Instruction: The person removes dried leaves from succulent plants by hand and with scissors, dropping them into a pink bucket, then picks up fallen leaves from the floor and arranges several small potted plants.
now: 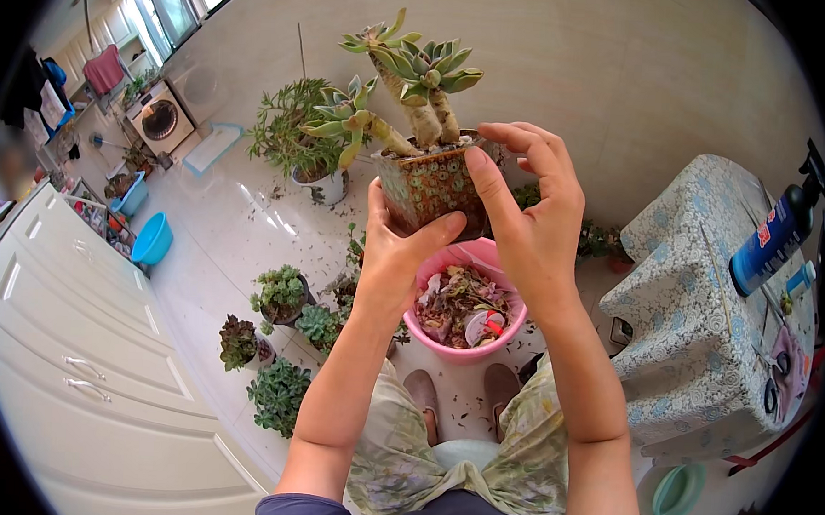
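A square glazed ceramic pot (433, 189), mottled brown and green, is held up in front of me. In it grows a succulent (420, 85) with thick bare stems and several grey-green rosettes, some leaf edges yellowish. My left hand (406, 240) supports the pot from its lower left side, the thumb across its front. My right hand (532, 194) is at the right side, its thumb at the upper front corner and the index finger by the rim. Below the pot, a pink plastic bucket (463, 356) on the floor holds dried leaves and scraps.
Potted succulents (279, 390) stand on the floor to the left, and a bushy potted plant (290, 124) is by the wall. At right, a cloth-covered table (688, 269) bears a dark spray bottle (772, 239), thin tools and scissors. White cabinets (104, 354) line the left. A green basin (678, 493) lies lower right.
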The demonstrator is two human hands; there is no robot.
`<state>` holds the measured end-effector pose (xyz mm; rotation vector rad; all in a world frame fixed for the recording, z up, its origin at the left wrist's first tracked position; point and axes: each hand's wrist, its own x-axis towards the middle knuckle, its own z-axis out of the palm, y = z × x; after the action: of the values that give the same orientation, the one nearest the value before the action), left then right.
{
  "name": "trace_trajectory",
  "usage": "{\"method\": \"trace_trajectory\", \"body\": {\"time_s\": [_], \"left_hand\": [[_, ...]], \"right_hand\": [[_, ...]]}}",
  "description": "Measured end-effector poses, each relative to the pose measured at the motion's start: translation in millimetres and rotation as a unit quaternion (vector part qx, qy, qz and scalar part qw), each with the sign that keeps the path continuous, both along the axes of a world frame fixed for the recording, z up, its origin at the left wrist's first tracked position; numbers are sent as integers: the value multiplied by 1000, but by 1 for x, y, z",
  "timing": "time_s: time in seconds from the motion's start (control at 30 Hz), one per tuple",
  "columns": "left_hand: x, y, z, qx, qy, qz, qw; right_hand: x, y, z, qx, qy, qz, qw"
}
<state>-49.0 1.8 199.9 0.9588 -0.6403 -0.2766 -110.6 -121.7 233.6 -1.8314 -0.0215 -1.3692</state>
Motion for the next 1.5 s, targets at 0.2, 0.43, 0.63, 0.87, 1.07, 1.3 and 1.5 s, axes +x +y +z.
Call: {"method": "trace_trajectory", "body": {"time_s": [0.2,0.43,0.63,0.87,1.07,1.3,1.5], "left_hand": [[1,0,1,1,-7,26,1000],[4,-3,-2,6,-42,68,997],[2,-6,-5,15,-59,102,993],[-2,-5,-2,41,-66,131,988],[0,-8,-8,51,-85,181,978],[13,-6,-25,75,-114,185,973],[15,-3,-31,107,-100,150,978]], "right_hand": [[7,4,-1,-22,-11,8,1000],[6,6,-1,33,12,46,998],[6,6,-5,76,43,99,991],[5,5,-8,99,50,135,985],[7,5,-9,167,81,206,961],[8,2,-13,129,115,208,963],[5,-3,-9,126,167,257,944]]}}
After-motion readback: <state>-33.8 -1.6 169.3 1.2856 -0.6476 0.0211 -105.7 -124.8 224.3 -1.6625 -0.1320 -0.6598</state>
